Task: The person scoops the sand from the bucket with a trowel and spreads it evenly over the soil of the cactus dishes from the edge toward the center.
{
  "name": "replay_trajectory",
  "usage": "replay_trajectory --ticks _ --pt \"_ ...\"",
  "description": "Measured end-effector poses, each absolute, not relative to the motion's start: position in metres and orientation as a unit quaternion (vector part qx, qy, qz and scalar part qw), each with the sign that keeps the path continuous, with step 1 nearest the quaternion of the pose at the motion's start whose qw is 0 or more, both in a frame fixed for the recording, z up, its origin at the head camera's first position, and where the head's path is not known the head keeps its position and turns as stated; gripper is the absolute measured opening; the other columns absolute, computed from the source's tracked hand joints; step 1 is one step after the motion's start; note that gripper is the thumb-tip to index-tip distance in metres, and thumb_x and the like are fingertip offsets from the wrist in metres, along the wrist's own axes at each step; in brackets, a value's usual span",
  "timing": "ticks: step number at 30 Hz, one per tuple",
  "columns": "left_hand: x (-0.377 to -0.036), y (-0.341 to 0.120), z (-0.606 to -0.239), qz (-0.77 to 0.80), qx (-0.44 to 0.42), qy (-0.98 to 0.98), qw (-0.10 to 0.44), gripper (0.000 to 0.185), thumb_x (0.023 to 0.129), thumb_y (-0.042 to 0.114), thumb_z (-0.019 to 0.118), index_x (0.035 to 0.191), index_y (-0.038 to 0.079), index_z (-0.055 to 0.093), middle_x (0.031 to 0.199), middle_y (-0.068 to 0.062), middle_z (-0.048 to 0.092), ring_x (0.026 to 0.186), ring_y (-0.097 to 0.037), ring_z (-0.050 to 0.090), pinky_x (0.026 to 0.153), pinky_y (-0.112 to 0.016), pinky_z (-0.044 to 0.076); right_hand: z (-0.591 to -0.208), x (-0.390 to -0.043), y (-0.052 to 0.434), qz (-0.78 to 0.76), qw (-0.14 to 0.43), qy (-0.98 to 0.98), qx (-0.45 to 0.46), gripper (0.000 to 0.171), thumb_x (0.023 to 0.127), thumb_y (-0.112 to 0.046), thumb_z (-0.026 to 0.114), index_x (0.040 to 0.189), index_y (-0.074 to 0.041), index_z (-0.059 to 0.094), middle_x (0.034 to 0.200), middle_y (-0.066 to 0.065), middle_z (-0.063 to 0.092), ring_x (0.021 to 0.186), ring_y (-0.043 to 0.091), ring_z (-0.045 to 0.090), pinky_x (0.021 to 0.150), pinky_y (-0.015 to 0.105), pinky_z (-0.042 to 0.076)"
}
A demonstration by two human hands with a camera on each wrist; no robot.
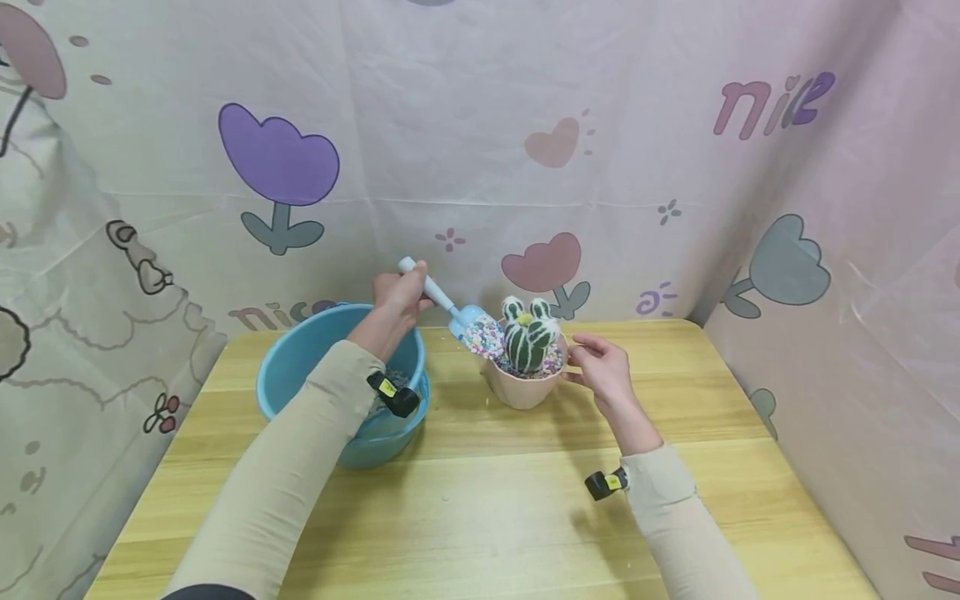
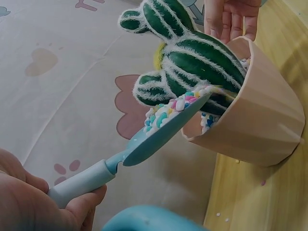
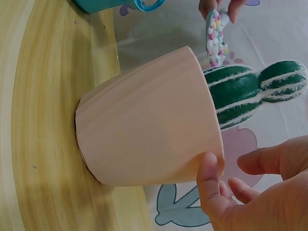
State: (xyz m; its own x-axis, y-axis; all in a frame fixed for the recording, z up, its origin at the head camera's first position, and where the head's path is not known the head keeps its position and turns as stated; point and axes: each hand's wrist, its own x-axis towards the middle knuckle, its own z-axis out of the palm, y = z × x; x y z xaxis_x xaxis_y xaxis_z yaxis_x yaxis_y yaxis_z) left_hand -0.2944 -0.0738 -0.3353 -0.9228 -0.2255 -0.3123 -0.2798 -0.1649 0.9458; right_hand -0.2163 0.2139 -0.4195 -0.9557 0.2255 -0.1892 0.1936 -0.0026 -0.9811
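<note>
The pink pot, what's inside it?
A green toy cactus stands in the pink pot, with colourful pebbles round its base. The pot wall hides what lies beneath the pebbles.

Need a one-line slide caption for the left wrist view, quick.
Left hand grips a blue scoop heaped with coloured pebbles at the rim of the pink pot holding a cactus.
</note>
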Motion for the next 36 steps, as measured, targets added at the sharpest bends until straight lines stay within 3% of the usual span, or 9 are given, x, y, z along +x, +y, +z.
replay_trajectory --ticks 11,18,25,36 --pt "-0.296 -0.073 -0.338 0.735 -0.209 0.645 0.024 0.051 0.111 0.027 0.056 0.152 -0.002 0.047 0.15 -0.02 0.056 0.14 -0.032 0.059 0.11 -0.036 0.058 -0.422 -0.218 0.213 0.69 -0.003 -0.708 -0.149 0.042 0.1 0.002 0.059 0.14 0.011 0.056 0.115 0.019 0.066 0.09 0.019 0.068 0.073 0.024 0.067" --pt "-0.295 -0.073 -0.34 0.727 -0.21 0.653 0.026 0.053 0.11 0.029 0.057 0.152 -0.001 0.046 0.152 -0.019 0.055 0.142 -0.032 0.057 0.111 -0.039 0.056 -0.428 -0.22 0.214 0.685 -0.01 -0.714 -0.148 0.04 0.1 0.001 0.058 0.138 0.013 0.058 0.102 0.012 0.068 0.083 0.014 0.065 0.069 0.022 0.066" --pt "-0.294 -0.073 -0.34 0.721 -0.209 0.66 0.027 0.057 0.11 0.03 0.058 0.155 0.0 0.042 0.157 -0.02 0.05 0.144 -0.034 0.055 0.112 -0.04 0.056 -0.43 -0.22 0.211 0.69 -0.014 -0.711 -0.139 0.042 0.098 0.004 0.056 0.139 0.014 0.056 0.107 0.018 0.066 0.085 0.018 0.066 0.07 0.024 0.067" --pt "-0.291 -0.073 -0.339 0.708 -0.208 0.674 0.023 0.055 0.109 0.03 0.059 0.153 0.0 0.046 0.157 -0.019 0.051 0.144 -0.033 0.055 0.111 -0.038 0.056 -0.429 -0.218 0.204 0.706 -0.022 -0.693 -0.142 0.042 0.101 -0.001 0.059 0.14 0.015 0.053 0.107 0.016 0.065 0.083 0.017 0.065 0.071 0.024 0.067"
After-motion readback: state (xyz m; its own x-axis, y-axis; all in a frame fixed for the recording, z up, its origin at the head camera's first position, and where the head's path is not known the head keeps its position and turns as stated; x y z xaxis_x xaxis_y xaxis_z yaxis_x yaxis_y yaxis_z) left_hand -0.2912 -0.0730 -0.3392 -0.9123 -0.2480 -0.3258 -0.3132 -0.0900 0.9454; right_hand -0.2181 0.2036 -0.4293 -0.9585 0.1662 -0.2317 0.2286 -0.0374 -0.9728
